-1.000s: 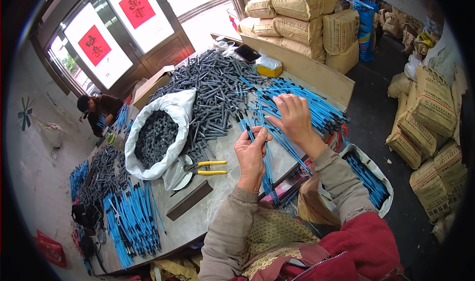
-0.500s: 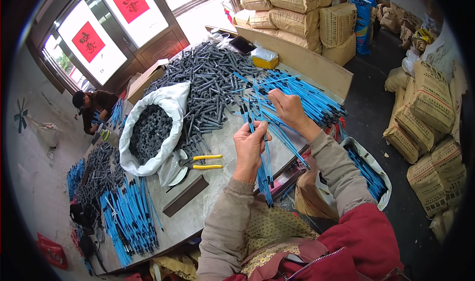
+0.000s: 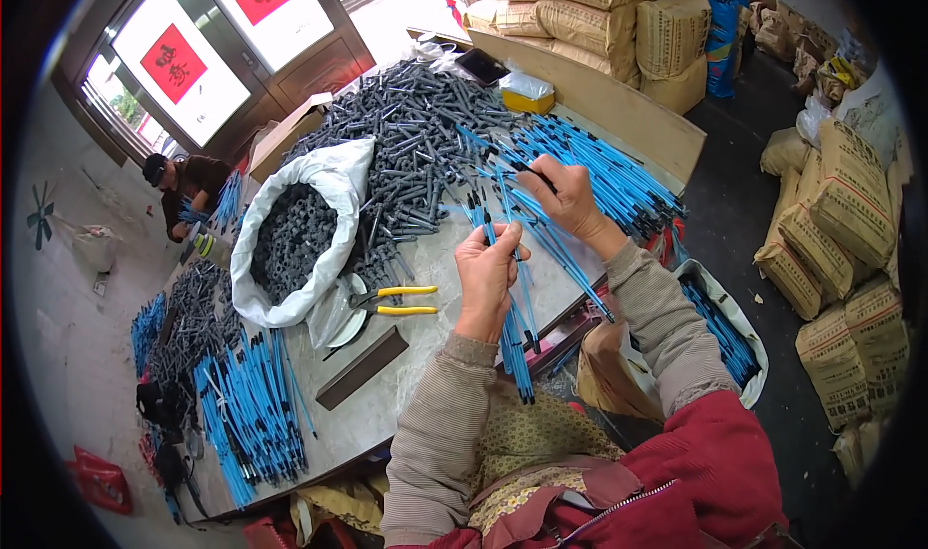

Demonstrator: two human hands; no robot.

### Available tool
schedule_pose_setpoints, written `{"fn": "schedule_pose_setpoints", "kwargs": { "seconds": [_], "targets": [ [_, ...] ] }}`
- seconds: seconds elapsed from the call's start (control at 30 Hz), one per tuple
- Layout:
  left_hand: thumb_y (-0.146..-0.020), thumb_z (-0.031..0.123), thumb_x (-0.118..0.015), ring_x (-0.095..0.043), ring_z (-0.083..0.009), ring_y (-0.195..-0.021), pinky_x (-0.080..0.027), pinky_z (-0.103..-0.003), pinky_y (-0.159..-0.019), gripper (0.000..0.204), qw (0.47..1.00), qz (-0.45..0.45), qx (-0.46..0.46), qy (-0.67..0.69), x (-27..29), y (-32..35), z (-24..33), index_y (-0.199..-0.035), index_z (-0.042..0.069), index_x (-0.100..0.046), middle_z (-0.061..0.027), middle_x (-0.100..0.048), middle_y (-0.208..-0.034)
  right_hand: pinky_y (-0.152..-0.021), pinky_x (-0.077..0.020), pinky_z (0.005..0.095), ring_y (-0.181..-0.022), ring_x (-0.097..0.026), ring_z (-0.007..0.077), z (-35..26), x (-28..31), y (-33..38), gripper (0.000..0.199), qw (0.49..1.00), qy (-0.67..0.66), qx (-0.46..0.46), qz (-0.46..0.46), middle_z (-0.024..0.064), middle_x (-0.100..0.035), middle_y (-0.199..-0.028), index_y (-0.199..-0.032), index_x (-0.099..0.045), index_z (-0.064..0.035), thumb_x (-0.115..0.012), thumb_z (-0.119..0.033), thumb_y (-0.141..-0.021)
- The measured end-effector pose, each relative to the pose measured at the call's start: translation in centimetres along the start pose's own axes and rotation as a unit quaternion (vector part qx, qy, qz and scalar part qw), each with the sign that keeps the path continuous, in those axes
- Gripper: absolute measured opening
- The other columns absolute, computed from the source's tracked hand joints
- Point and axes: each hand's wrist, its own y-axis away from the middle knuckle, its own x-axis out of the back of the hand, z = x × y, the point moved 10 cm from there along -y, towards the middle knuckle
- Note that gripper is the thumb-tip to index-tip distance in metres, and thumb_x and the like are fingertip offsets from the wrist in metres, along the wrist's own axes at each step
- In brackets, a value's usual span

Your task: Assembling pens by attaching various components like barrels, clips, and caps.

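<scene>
My left hand [image 3: 486, 274] is closed round a small bunch of thin blue rods [image 3: 515, 356] with black ends, held slanting over the table's near edge. To its right and slightly farther off, my right hand [image 3: 570, 201] pinches a slim black piece [image 3: 535, 176] between thumb and fingers. Whether that piece is joined to a blue rod I cannot tell. Just beyond this hand lies a big heap of blue rods [image 3: 604, 177] with black ends. A large pile of dark grey tubular parts [image 3: 416, 124] spreads over the far middle of the table.
A white sack [image 3: 345, 211] of small black parts stands left of centre. Near it lie yellow-handled pliers [image 3: 406, 300] and a dark angled bar [image 3: 362, 367]. More blue rods [image 3: 253, 409] rest at left. Another person [image 3: 188, 191] sits at far left. Brown sacks [image 3: 822, 240] are stacked right.
My right hand has shifted slightly, and a black piece now shows in its fingers. The left hand still holds its bunch of rods in nearly the same place. The view has tilted slightly.
</scene>
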Motion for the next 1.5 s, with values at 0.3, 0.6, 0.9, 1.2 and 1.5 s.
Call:
{"fn": "schedule_pose_setpoints", "kwargs": {
  "seconds": [0.3,0.6,0.9,1.2,1.5],
  "targets": [
    [-0.092,0.014,-0.075,-0.046,-0.0049,-0.041,-0.028,-0.02,-0.037,0.016,0.999,0.03,0.014,-0.005,2.2,-1.4,-0.4,-0.09,0.006,-0.062,-0.0104,-0.068,-0.068,-0.046,-0.0433,0.0347,-0.05,-0.059,0.028,0.6,2.0,0.1,0.03,0.998,-0.025,0.003,0.051,0.0106,-0.057,-0.06,-0.076,-0.06,-0.0064,-0.078,-0.026,-0.089],
    [-0.092,0.013,-0.075,-0.049,-0.0068,-0.042,-0.034,-0.02,-0.037,0.019,0.997,0.069,0.029,-0.006,5.3,-2.1,-2.0,-0.093,0.004,-0.059,-0.0138,-0.069,-0.071,-0.047,-0.0418,0.0351,-0.049,-0.055,0.0253,2.4,4.6,0.8,0.027,0.982,-0.038,-0.097,0.156,0.0111,-0.056,-0.061,-0.08,-0.06,-0.0046,-0.073,-0.023,-0.094],
    [-0.097,0.013,-0.067,-0.065,-0.0153,-0.052,-0.043,-0.022,-0.038,0.02,0.994,0.082,0.068,0.01,6.6,-1.7,-2.7,-0.105,-0.001,-0.056,-0.0186,-0.072,-0.08,-0.051,-0.0447,0.0368,-0.054,-0.059,0.0297,3.7,2.9,0.2,0.027,0.99,-0.017,-0.134,0.037,0.0127,-0.06,-0.066,-0.086,-0.062,-0.0065,-0.066,-0.029,-0.099],
    [-0.098,0.009,-0.065,-0.069,-0.0194,-0.059,-0.044,-0.022,-0.04,0.024,0.999,0.026,-0.008,-0.019,7.2,0.9,1.7,-0.116,-0.003,-0.055,-0.0204,-0.072,-0.094,-0.064,-0.0545,0.0367,-0.076,-0.07,0.0286,0.1,-0.3,1.3,0.023,0.993,-0.012,-0.066,-0.098,0.0117,-0.073,-0.088,-0.098,-0.073,-0.011,-0.065,-0.033,-0.098],
    [-0.09,0.003,-0.074,-0.07,-0.0159,-0.071,-0.047,-0.022,-0.053,0.03,0.985,0.1,-0.136,0.041,2.9,4.5,5.6,-0.116,0.0,-0.058,-0.0162,-0.072,-0.101,-0.065,-0.0544,0.0339,-0.076,-0.07,0.026,-1.8,0.8,3.3,0.024,0.986,-0.078,-0.062,-0.135,0.0091,-0.075,-0.091,-0.099,-0.076,-0.0082,-0.069,-0.03,-0.095]
  ]
}}
